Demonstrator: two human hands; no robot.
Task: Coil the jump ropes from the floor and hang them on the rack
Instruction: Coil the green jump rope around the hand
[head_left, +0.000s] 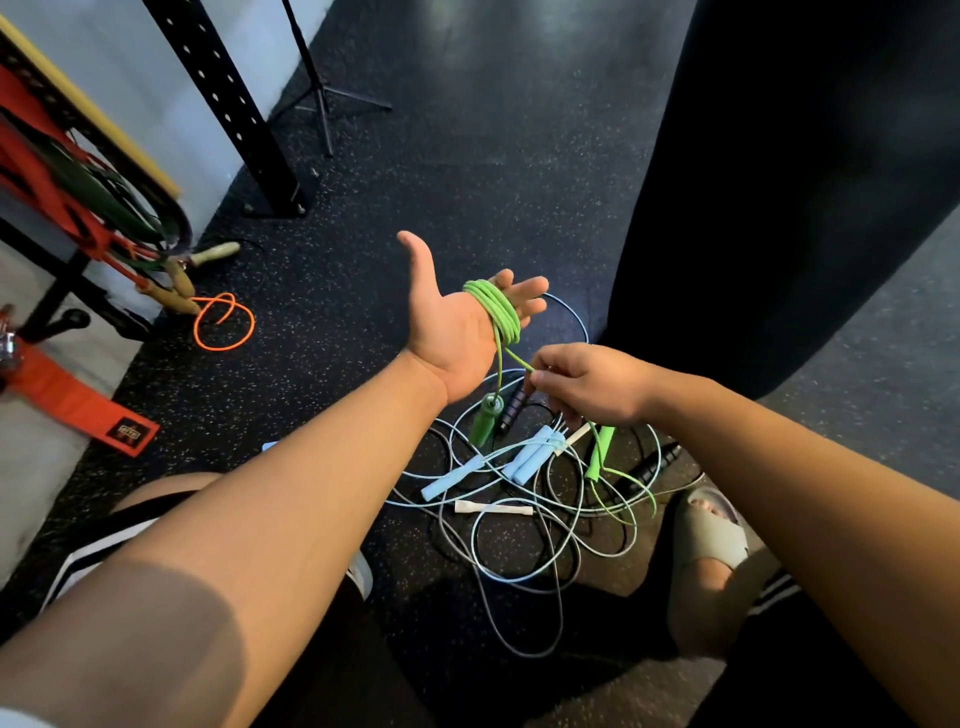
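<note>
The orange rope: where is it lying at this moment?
In the head view, the orange rope lies looped on the floor at the left, beside the wooden handles, apart from the tangled pile of ropes.

Dim, sharp centre, wide-angle edge warp

We hold a rope (500, 312) above the rope pile (530, 457); the rack (60, 293) stands left of it, the bag (779, 182) right.
</note>
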